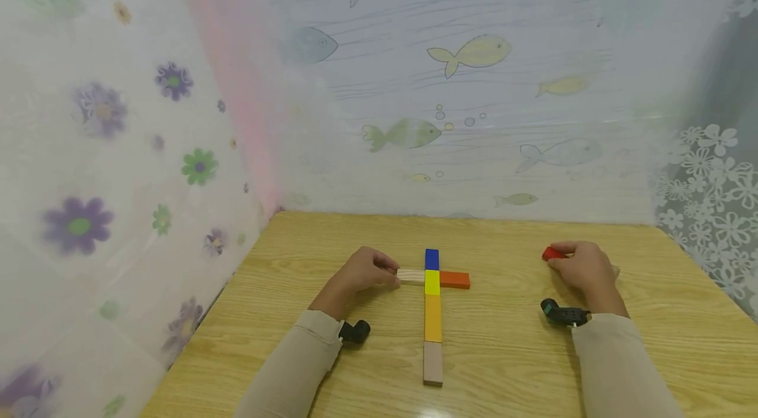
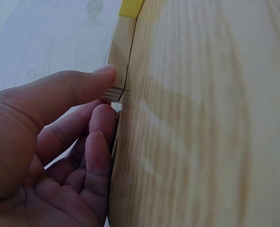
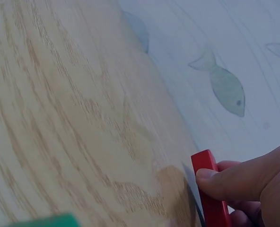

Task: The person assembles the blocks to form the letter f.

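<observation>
On the table, flat wooden blocks form a cross: a blue block [image 1: 432, 259] at the far end, a yellow block [image 1: 433, 282] at the crossing, an orange-yellow block [image 1: 433, 318] and a brownish block [image 1: 433, 363] nearer. A red-orange block [image 1: 454, 280] extends to the right. On the left arm lies a plain wooden block [image 2: 122, 52]; my left hand [image 1: 364, 271] pinches its outer end, thumb on it. At the right, my right hand [image 1: 583, 268] holds a red block [image 3: 209, 189] between thumb and fingers. Its far end is hidden by the hand.
A pale wooden piece [image 1: 617, 271] peeks out behind my right hand. A wall sheet with drawn fish [image 1: 474, 52] rises at the table's back edge, and a flowered sheet [image 1: 77, 227] stands along the left. Dark cameras [image 1: 355, 332] are strapped to both wrists.
</observation>
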Available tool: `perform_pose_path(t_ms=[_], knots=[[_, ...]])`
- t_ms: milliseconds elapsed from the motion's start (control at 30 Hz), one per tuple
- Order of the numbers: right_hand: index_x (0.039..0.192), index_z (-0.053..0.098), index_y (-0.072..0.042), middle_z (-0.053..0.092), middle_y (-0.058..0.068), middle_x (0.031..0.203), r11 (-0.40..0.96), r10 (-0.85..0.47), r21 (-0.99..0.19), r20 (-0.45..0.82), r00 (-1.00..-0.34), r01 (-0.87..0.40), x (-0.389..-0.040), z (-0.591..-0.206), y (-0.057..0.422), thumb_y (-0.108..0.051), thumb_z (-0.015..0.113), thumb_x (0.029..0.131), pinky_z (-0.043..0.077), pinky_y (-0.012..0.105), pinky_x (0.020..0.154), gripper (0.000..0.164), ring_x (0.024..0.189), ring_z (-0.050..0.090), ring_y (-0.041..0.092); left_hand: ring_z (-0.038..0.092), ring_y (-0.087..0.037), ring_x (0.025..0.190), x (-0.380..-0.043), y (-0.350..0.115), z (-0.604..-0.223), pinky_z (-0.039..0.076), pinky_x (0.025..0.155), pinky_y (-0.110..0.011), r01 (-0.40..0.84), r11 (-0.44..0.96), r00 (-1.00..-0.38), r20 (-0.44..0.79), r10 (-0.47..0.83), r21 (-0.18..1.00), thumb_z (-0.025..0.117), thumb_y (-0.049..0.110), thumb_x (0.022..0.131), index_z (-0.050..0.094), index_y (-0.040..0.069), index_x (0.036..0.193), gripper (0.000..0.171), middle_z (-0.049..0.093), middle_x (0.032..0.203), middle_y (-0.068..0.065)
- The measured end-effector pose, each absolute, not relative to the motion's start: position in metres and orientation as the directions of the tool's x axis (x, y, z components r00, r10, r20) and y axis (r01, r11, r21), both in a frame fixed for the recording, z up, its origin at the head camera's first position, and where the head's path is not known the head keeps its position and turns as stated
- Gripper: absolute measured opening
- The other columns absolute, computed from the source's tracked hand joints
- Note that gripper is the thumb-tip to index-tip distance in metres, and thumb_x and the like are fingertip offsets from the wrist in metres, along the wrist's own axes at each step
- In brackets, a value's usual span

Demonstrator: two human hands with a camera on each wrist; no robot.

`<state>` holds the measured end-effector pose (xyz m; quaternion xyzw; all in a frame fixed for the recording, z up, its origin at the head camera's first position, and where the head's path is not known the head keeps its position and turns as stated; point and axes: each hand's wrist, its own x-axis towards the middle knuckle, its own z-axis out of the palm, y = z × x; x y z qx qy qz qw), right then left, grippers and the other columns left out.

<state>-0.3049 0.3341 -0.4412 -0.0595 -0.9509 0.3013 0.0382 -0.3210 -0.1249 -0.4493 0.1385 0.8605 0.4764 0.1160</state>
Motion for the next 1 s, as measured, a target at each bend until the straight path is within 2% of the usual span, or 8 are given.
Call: perform_pose_path(t_ms=[200,367,533,633,800,1000], knots=[[0.140,0.064,-0.005,0.062,0.032,0.134,0.829,0.088,-0.556,0.039,-0.995,0.052,-0.308,-0.442,0.329,-0.029,0.070,0.097,0.030,0.063,0.083,0.050,0.113,0.057,0.051,0.067,-0.015,0.090,-0.323,-0.126,-0.451,0.057,0.089,-0.037,0.136,0.510,-0.933,-0.063,0.354,0.849,0.088,0.017,0.083,0.081,0.009,0.109,0.028,0.075,0.100,-0.001],[0.143,0.061,-0.006,0.062,0.029,0.138,0.833,0.071,-0.552,0.032,-0.997,0.042,-0.313,-0.446,0.330,-0.034,0.071,0.096,0.029,0.064,0.084,0.056,0.117,0.055,0.053,0.067,-0.015,0.090,-0.323,-0.126,-0.451,0.057,0.088,-0.037,0.136,0.508,-0.933,-0.063,0.355,0.851,0.088,0.017,0.083,0.081,0.009,0.108,0.028,0.075,0.099,-0.001],[0.148,0.057,-0.008,0.061,0.024,0.142,0.837,0.093,-0.544,0.034,-0.995,0.060,-0.313,-0.448,0.337,-0.052,0.072,0.093,0.029,0.065,0.084,0.072,0.119,0.052,0.054,0.067,-0.016,0.091,-0.324,-0.126,-0.453,0.057,0.089,-0.037,0.141,0.500,-0.930,-0.059,0.363,0.854,0.088,0.017,0.083,0.081,0.010,0.108,0.028,0.076,0.100,-0.001],[0.145,0.060,-0.010,0.062,0.025,0.140,0.845,0.106,-0.530,0.036,-0.994,0.070,-0.310,-0.447,0.341,-0.064,0.071,0.089,0.029,0.064,0.082,0.078,0.115,0.053,0.055,0.067,-0.016,0.094,-0.324,-0.127,-0.453,0.057,0.090,-0.038,0.142,0.504,-0.931,-0.059,0.361,0.852,0.088,0.018,0.083,0.081,0.011,0.109,0.028,0.076,0.103,-0.001],[0.137,0.068,-0.012,0.063,0.027,0.134,0.849,0.110,-0.524,0.037,-0.993,0.075,-0.306,-0.448,0.343,-0.067,0.070,0.088,0.029,0.063,0.080,0.073,0.108,0.055,0.056,0.066,-0.017,0.096,-0.323,-0.127,-0.453,0.056,0.090,-0.039,0.141,0.511,-0.932,-0.061,0.357,0.848,0.088,0.019,0.083,0.081,0.011,0.109,0.028,0.075,0.104,-0.001],[0.134,0.070,-0.012,0.063,0.028,0.133,0.846,0.097,-0.530,0.056,-0.994,0.052,-0.307,-0.446,0.340,-0.064,0.068,0.092,0.029,0.064,0.081,0.067,0.109,0.054,0.057,0.065,-0.017,0.096,-0.323,-0.127,-0.451,0.056,0.091,-0.039,0.139,0.514,-0.933,-0.061,0.354,0.846,0.088,0.019,0.082,0.081,0.012,0.108,0.028,0.075,0.104,0.000]])
